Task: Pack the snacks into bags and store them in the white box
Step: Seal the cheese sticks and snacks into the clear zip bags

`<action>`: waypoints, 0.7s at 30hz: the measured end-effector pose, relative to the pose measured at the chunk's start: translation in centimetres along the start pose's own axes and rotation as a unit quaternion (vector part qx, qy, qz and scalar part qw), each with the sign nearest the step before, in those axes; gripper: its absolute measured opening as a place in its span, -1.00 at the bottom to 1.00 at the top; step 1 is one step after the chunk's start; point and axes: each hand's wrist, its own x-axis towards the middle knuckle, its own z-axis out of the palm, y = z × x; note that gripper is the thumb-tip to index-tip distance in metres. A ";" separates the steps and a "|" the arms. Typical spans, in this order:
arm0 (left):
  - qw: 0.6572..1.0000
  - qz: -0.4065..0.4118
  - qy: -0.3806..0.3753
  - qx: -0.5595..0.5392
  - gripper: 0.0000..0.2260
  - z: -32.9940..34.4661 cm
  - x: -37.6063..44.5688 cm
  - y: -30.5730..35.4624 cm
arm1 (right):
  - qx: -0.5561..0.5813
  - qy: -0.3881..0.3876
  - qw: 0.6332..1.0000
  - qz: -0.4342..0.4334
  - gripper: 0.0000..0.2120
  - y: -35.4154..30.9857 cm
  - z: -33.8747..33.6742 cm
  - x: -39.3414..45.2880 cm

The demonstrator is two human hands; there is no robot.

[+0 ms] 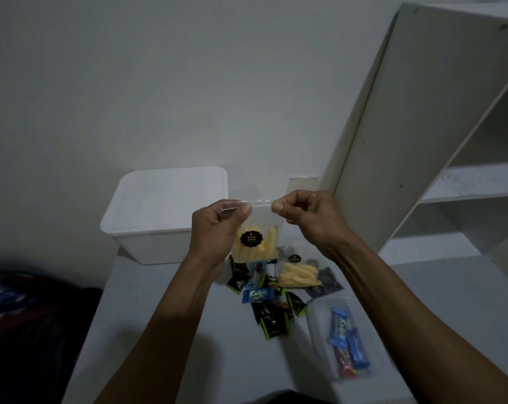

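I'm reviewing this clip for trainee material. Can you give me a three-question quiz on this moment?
1. True or false: both hands hold the clear bag by its top edge.
2. What lies nearer the white box: (a) the bagged blue bars, (b) the loose snacks?
3. What is inside the held bag?

Key: 1. True: left hand and right hand pinch its top. 2. b. 3. Yellow snack sticks.

Box (165, 211) behind-left of snack pile (271, 298); filled bag (344, 339) right.
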 end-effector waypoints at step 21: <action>0.999 0.030 0.022 0.008 -0.94 0.0 0.3 -0.3 | -0.031 0.017 0.999 -0.014 -0.90 -0.6 0.9 -0.6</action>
